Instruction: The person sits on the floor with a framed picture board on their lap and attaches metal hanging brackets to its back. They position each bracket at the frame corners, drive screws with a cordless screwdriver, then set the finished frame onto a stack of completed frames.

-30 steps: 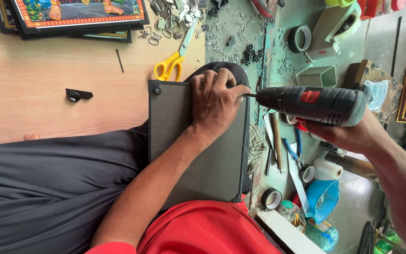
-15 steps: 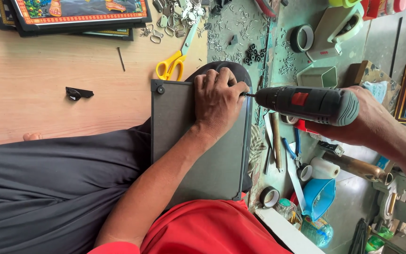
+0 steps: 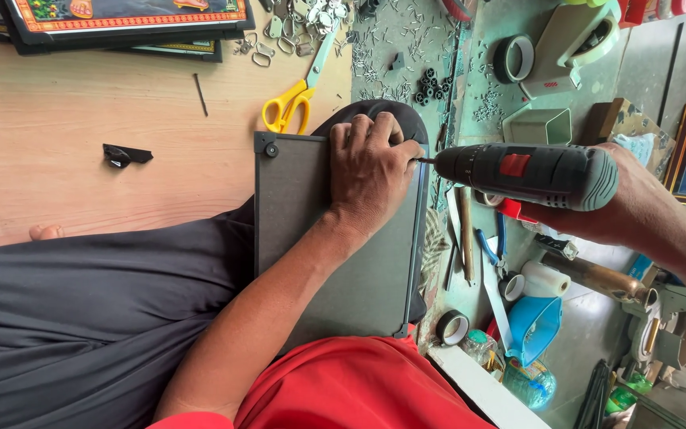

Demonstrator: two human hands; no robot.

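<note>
Where the grey backing board (image 3: 311,238) rests across the person's lap, its dark frame edge runs down the right side, with a crowded green worktop (image 3: 589,79) just beyond it (little open room there). Open wooden floor (image 3: 81,127) lies to the left. The left hand (image 3: 371,171) lies flat on the board's far right corner, fingers together and curled over the rim. The right hand (image 3: 637,199) is wrapped tight around a black cordless drill (image 3: 529,175), held level, its bit tip meeting the frame edge just beside the left fingers. Yellow-handled scissors (image 3: 291,99) lie farther off.
</note>
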